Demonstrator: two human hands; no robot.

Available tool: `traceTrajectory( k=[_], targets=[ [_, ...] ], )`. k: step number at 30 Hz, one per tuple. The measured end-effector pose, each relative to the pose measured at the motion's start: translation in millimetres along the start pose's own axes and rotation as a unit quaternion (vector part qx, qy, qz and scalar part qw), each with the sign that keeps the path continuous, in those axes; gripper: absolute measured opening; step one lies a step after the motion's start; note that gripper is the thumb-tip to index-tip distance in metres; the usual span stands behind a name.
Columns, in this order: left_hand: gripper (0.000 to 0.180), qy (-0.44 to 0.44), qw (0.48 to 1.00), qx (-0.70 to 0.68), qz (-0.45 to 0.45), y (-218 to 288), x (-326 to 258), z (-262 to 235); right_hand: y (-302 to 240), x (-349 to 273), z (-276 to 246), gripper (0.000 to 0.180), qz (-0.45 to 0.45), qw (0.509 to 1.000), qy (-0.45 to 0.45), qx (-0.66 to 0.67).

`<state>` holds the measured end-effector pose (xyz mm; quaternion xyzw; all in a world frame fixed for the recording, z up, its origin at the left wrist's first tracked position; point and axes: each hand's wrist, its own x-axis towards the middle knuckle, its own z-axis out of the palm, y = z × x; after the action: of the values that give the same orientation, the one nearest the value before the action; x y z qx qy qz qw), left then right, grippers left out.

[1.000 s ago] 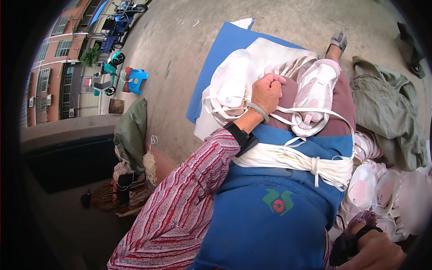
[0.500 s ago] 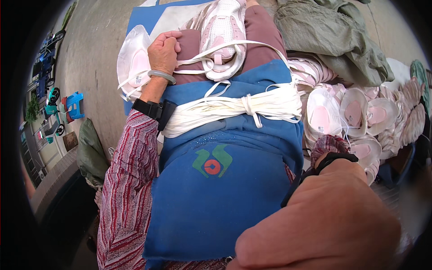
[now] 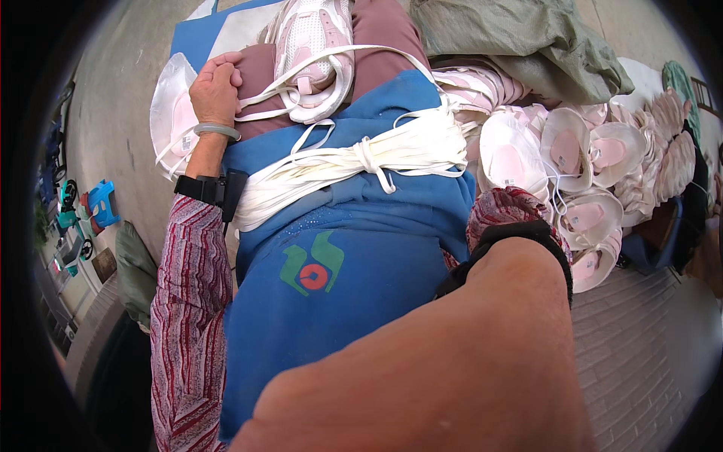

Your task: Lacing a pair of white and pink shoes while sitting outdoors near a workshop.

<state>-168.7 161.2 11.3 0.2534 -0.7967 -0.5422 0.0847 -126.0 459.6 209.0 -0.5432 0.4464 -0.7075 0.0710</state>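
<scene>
My left hand point(image 3: 215, 94) is closed beside white lace point(image 3: 263, 116), my right point(image 3: 437, 369) too near the camera to read, as apparent lace-drawing on the pink-and-white shoe point(image 3: 307, 38) at my lap's point(image 3: 388, 34) far edge calls next for even tension.

Head view: wide fisheye, upright and unmirrored, from the left of two head-worn cameras.
Directed steeply downward over the blue apron point(image 3: 369, 290) and forward to the maroon trousers point(image 3: 388, 34); very near the right hand point(image 3: 429, 369), large and cropped at the lower edge, farther from the left hand point(image 3: 215, 92); spanning outward from a small, distant teal scooter point(image 3: 66, 218) at left to pink-and-white shoe uppers point(image 3: 514, 158) at right; bent toward the rim.
</scene>
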Motion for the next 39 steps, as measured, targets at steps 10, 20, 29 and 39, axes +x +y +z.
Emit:
traceTrajectory(
  k=[10, 20, 29, 39],
  targets=[
    [0.022, -0.004, 1.000, -0.007, -0.003, 0.2, -0.9, 0.5, -6.0, -1.9, -9.8, 0.015, 0.004, 1.000, 0.004, -0.012],
    [0.022, -0.001, 1.000, -0.005, 0.002, 1.4, -1.7, -0.4, 5.9, -3.3, -9.4, 0.014, -0.007, 1.000, -0.004, -0.005],
    [0.022, -0.006, 1.000, -0.016, -0.003, 5.0, -3.0, -0.2, 8.4, -3.4, -8.2, 0.014, -0.016, 1.000, -0.015, -0.019],
    [0.021, -0.001, 0.999, -0.036, -0.019, 4.8, -3.7, 2.2, 0.7, -5.6, -32.0, 0.014, 0.004, 0.995, 0.010, -0.098]
  ],
)
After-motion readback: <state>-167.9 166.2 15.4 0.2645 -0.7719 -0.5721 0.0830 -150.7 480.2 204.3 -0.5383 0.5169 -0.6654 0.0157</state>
